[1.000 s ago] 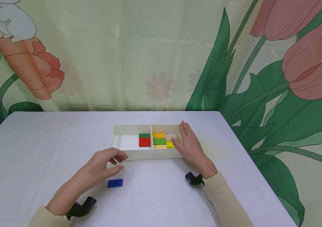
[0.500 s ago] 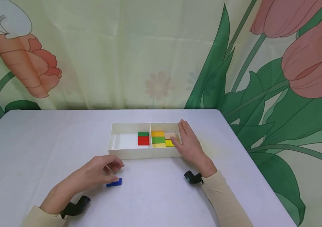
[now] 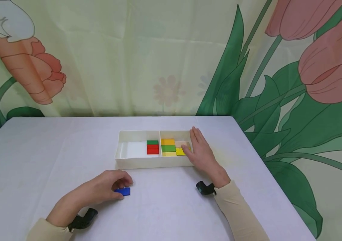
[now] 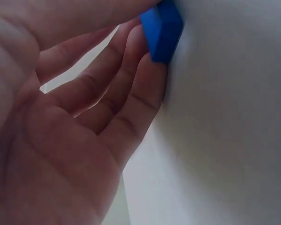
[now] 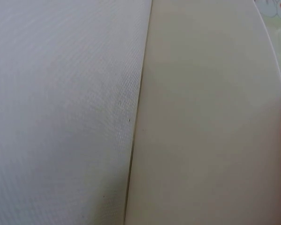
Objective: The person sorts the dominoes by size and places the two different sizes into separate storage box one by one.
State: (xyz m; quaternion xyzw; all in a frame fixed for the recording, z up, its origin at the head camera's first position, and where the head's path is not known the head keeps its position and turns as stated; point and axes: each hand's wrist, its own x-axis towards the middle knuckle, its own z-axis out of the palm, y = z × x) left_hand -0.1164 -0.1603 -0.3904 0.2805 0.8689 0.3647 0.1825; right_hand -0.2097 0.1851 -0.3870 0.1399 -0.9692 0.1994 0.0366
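In the head view my left hand [image 3: 101, 189] has its thumb and fingers around a blue block [image 3: 124, 191] in front of the tray. The left wrist view shows the thumb over the blue block [image 4: 163, 33] and fingertips at its other side, close to the white cloth. My right hand [image 3: 204, 155] rests at the right end of the white two-compartment tray [image 3: 153, 163], fingers straight along the rim and thumb reaching inside. The tray's wall [image 5: 206, 117] fills much of the right wrist view, with a sliver of hand at the right edge.
A green block [image 3: 152, 142] and red blocks [image 3: 153, 149] lie against the divider in the left compartment. The right compartment holds several blocks, among them orange [image 3: 167, 141], light green [image 3: 168, 148] and yellow [image 3: 179, 152]. A white cloth [image 3: 165, 207] covers the table.
My left hand has come down from the tray's front left corner and its thumb and fingers have closed around the blue block. The right hand stays at the tray's right end.
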